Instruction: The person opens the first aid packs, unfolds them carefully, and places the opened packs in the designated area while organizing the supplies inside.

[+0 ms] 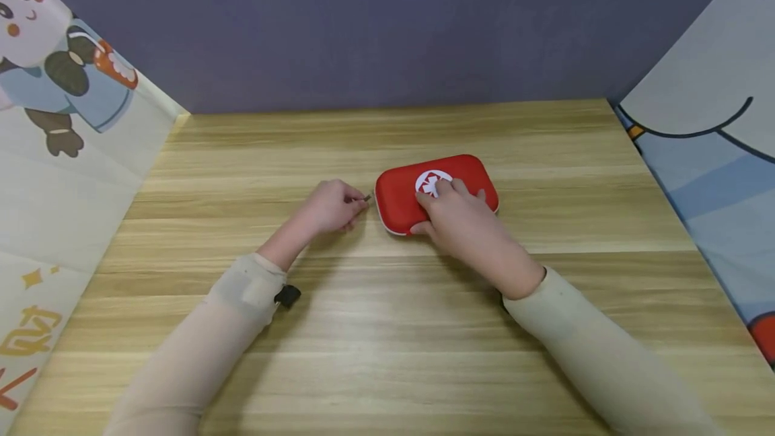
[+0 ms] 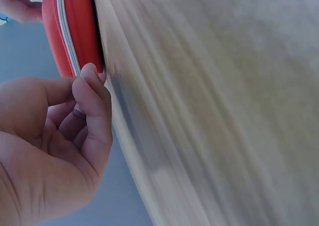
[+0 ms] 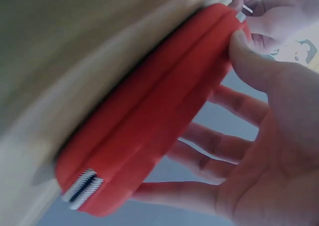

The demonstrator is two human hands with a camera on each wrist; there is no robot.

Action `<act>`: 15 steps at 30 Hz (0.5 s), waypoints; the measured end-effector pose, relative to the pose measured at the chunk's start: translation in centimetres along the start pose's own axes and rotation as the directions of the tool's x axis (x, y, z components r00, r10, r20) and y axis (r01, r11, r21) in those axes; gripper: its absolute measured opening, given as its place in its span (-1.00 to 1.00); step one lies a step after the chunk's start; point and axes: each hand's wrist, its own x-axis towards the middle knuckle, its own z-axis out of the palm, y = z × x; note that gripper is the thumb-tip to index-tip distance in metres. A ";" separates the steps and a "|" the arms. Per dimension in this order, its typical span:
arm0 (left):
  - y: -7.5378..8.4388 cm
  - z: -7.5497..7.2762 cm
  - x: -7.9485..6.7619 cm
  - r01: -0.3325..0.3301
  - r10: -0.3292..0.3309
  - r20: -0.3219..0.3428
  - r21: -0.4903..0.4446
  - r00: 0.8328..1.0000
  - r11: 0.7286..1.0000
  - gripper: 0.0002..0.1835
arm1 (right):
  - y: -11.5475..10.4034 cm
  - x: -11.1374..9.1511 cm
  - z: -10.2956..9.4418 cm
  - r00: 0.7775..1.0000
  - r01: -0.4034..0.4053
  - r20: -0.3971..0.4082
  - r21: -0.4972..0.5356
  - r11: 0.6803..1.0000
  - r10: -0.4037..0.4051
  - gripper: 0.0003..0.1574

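A red first-aid case [image 1: 399, 194] with a white emblem lies flat on the wooden table, slightly turned. At its left end my left hand [image 1: 331, 206] pinches a small zipper pull [image 1: 367, 198] between thumb and fingers. The left wrist view shows the zipper [image 2: 67, 29] running up to those fingertips, its teeth joined. My right hand [image 1: 463, 221] holds the case from above, fingers on the lid and thumb against the near edge. In the right wrist view, a dark gap parts the zipper teeth [image 3: 82, 188] at the case's other end.
The light wooden table [image 1: 363, 355] meets a dark blue-grey wall [image 1: 387, 32] at the back. Printed cartoon panels [image 1: 60, 187] flank it on both sides. A small black device [image 1: 288, 296] is at the left cuff.
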 end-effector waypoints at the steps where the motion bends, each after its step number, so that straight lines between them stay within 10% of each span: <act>1: 0.1 0.0 0.0 0.008 -0.008 0.007 -0.018 1.000 1.000 -0.67 | -0.1 0.2 -0.2 1.000 -0.002 0.007 -0.013 1.000 0.002 -0.24; 15: 0.1 0.1 -0.5 0.030 -0.027 0.047 -0.078 0.999 0.996 -0.69 | 0.0 1.1 -0.8 0.997 -0.008 0.071 -0.061 0.998 0.012 -0.17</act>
